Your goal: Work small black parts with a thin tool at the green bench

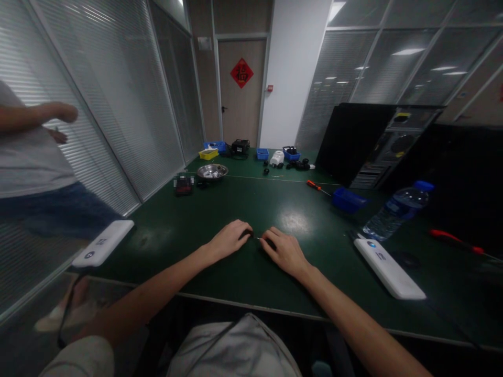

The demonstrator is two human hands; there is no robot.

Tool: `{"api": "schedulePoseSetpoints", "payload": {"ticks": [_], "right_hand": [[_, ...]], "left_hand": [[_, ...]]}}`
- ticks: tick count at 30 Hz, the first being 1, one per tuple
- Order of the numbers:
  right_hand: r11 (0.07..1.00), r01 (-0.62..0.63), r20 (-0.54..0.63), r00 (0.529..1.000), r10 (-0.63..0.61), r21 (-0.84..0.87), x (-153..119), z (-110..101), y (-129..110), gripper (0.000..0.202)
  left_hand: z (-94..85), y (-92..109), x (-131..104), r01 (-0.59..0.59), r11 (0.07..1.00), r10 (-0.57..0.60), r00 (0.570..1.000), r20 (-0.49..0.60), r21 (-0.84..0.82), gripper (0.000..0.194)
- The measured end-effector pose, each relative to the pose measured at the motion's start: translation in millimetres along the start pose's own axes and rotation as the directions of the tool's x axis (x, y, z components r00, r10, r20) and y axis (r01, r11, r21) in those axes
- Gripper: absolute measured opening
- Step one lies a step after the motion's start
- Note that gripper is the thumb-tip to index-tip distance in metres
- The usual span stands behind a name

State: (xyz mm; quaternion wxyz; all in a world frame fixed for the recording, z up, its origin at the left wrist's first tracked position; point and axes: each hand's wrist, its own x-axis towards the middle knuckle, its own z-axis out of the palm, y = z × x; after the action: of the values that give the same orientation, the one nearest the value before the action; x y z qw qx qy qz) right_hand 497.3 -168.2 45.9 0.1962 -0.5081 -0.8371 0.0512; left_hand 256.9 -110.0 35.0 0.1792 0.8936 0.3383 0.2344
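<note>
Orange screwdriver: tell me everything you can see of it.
The screwdriver has an orange handle with dark parts and a thin shaft that looks like metal. It lies on the green table, shaft pointing right and slightly nearer, towards the blue bin. Whether the tip touches the bin is unclear. The right hand is apart from it.

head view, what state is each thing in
left hand, curled
right hand, curled, tiny piece at fingertips
door, shut
blinds, lowered
bottle, capped
bowl, holding small things
yellow bin, holding something white
orange screwdriver, lying flat
red tool, lying flat
left white device, lying flat
right white device, lying flat
</note>
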Motion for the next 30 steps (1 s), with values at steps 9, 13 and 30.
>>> {"api": "schedulePoseSetpoints", "payload": {"ticks": [9, 13, 30], "right_hand": [[1.000, 0.005, 0.001, 1.000, -0.005, 0.009, -0.2, 1.3, 2.5, 0.029], [1.000, 0.006, 0.002, 1.000, -0.006, 0.012, -0.2, 0.9, 1.6, 0.029], [0.999, 0.009, 0.003, 1.000, -0.010, 0.043, -0.8, -2.2, 0.1, 0.029]], "left_hand": [[-57.2, -106.1, -28.8, 0.164, 0.947, -0.141, 0.985, -0.100, 0.276, 0.034], [-117.0, -186.6, -73.7, 0.502, 0.758, -0.416, 0.864, -0.284, 0.416, 0.034], [-150.3, -215.8, -110.2, 0.715, 0.569, -0.516, 0.695, -0.501, 0.406, 0.039]]}}
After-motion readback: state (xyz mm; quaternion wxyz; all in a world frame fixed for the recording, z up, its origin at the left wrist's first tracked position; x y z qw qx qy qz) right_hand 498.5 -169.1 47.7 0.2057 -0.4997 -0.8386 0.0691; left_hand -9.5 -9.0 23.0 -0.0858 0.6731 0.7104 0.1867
